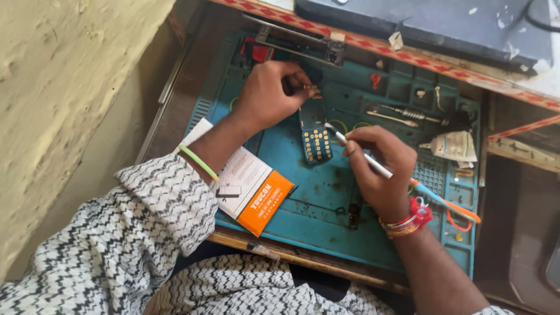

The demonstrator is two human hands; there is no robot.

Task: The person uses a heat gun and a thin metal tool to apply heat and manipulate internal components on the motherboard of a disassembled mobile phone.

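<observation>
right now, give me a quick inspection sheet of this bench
surface: teal repair mat with small compartments, on a wooden bench.
job's things: keypad phone lying flat mid-mat, keys up; white thin tool angled at it.
clutter: orange and white packet at the mat's near left edge; squeezed tube, metal tools and toothbrush on the right.
grips: left hand pinches the phone's top end; right hand holds the white tool.
cables: dark cable, far right corner.
surroundings: rough yellow wall on the left; dark flat case behind the mat.
</observation>
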